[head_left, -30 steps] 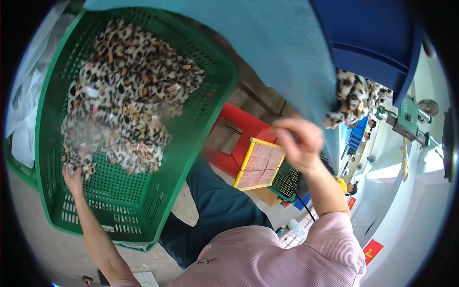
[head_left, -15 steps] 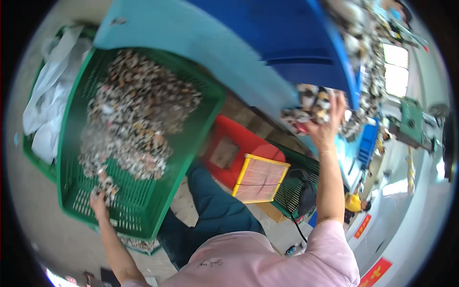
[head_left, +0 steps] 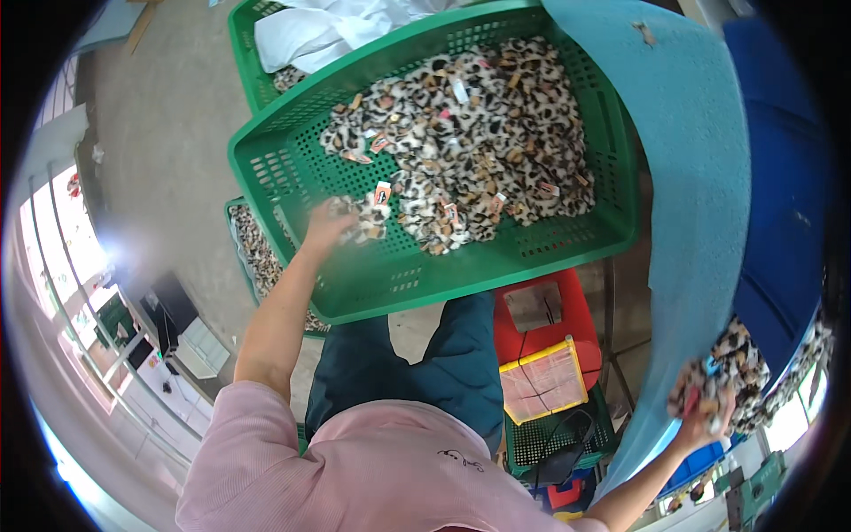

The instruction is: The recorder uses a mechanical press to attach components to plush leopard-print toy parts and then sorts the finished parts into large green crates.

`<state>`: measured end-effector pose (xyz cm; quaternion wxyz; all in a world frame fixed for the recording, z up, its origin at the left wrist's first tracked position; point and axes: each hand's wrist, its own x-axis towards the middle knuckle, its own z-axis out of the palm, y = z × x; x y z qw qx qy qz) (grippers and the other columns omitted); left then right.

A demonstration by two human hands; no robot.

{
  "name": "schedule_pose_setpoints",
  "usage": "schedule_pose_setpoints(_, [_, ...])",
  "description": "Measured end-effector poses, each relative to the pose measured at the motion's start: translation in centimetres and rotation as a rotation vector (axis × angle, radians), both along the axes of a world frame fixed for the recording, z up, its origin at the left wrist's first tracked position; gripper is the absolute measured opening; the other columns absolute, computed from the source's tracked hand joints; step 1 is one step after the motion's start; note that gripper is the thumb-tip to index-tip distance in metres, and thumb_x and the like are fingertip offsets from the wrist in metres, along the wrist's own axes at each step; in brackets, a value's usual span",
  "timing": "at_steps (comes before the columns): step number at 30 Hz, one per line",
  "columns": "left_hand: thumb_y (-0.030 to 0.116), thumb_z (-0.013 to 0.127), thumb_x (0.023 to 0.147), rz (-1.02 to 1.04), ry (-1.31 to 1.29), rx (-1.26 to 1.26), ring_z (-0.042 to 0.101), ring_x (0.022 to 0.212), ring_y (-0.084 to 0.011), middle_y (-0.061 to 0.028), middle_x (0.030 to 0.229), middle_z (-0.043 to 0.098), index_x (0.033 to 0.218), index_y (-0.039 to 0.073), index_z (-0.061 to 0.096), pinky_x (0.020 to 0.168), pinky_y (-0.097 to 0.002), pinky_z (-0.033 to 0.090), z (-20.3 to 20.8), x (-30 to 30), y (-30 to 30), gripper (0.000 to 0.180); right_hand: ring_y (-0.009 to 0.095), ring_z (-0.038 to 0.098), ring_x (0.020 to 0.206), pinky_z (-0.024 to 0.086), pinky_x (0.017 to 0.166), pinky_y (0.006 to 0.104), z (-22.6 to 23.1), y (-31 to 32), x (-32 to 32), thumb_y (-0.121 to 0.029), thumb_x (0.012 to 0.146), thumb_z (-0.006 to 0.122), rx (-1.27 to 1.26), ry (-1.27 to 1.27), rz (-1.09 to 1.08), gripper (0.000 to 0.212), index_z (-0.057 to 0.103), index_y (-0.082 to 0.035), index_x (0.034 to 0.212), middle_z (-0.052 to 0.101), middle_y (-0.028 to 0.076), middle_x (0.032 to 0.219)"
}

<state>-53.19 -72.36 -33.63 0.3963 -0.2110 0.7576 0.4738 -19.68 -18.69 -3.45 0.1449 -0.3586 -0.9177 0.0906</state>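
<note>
My left hand point(head_left: 326, 227) is closed on a small spotted plush piece point(head_left: 368, 222) with an orange-and-white tag, low inside a large green plastic basket point(head_left: 417, 288). Beside it, a heap of similar white, black and tan plush pieces point(head_left: 496, 133), several tagged, covers much of the basket floor. Far to the right, my right hand point(head_left: 707, 427) grips spotted plush point(head_left: 696, 386) with a bit of pink showing, at the edge of a light blue-covered table point(head_left: 683, 177). How many pieces it holds I cannot tell. More spotted plush point(head_left: 745, 350) lies close by, against a blue bin point(head_left: 784, 177).
White plastic sheeting point(head_left: 337, 31) lies over another green basket behind. A third basket of plush point(head_left: 257, 248) stands left and lower. A red stool point(head_left: 581, 324), a yellow-framed mesh basket point(head_left: 541, 381) and a dark bag point(head_left: 558, 461) sit between me and the table.
The view has swung round, so the green basket now lies ahead and the table at the right. My left hand stays with its plush in the basket; the right now has plush gripped.
</note>
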Motion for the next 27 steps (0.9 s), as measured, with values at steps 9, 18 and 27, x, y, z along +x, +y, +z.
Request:
schedule_pose_setpoints(9, [0.008,0.062,0.071,0.248,-0.09,0.174,0.059,0.069,-0.0162,-0.009,0.087,0.062,0.1,-0.001,0.057,0.06,-0.0277,0.048,-1.5,-1.1,-4.1,0.03,0.029,0.056,0.097,0.044,0.085,0.0422,-9.7,-17.7,-16.7,-0.028,0.061,0.079,-1.293,0.404,0.076,0.038,0.055,-0.005,0.081,0.058,0.016,0.095])
schedule_pose_setpoints(18, [-0.008,0.048,0.064,-0.159,0.603,-0.258,0.057,0.094,-0.03,-0.015,0.1,0.058,0.111,0.01,0.053,0.083,-0.0347,0.044,-5.1,-12.3,-5.1,0.051,0.006,0.05,0.074,0.041,0.066,0.0199,-26.4,-32.0,-29.4,0.007,0.07,0.051,-1.867,0.168,-0.057,0.024,0.057,-0.004,0.09,0.056,-0.002,0.081])
schedule_pose_setpoints(27, [0.002,0.06,0.066,-0.65,0.949,-0.633,0.039,0.105,-0.0358,-0.0141,0.113,0.043,0.115,0.008,0.049,0.089,-0.0441,0.035,-3.5,-11.8,0.1,0.05,0.011,0.058,0.075,0.048,0.068,0.0233,-31.3,-35.1,-29.7,0.005,0.07,0.054,-1.907,-0.14,-0.201,0.029,0.058,-0.001,0.099,0.063,0.004,0.087])
